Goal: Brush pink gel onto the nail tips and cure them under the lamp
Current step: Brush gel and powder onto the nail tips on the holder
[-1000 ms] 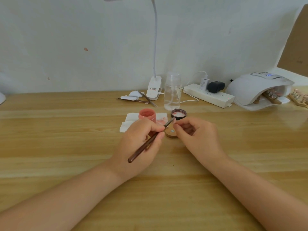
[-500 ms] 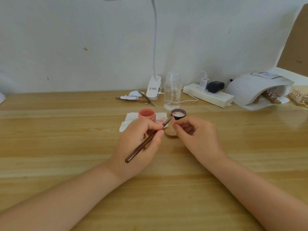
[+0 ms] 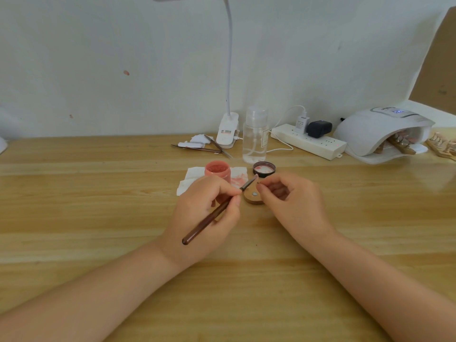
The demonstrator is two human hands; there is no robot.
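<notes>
— At the middle of the wooden table (image 3: pixel 74 193), what are your hands doing?
— Your left hand (image 3: pixel 204 213) pinches the slim brown-handled brush (image 3: pixel 212 215), its bristles at a small nail tip on the round wooden stand (image 3: pixel 253 197). Your right hand (image 3: pixel 293 203) curls its fingers onto that stand.
— And the gel?
— Your open pink gel jar (image 3: pixel 217 171) stands just behind your left hand on white tissue (image 3: pixel 192 176); the white curing lamp (image 3: pixel 380 132) sits far right.

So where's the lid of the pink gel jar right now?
The lid lies upturned on the table, right of the pink gel jar and in front of the clear bottle.
</notes>
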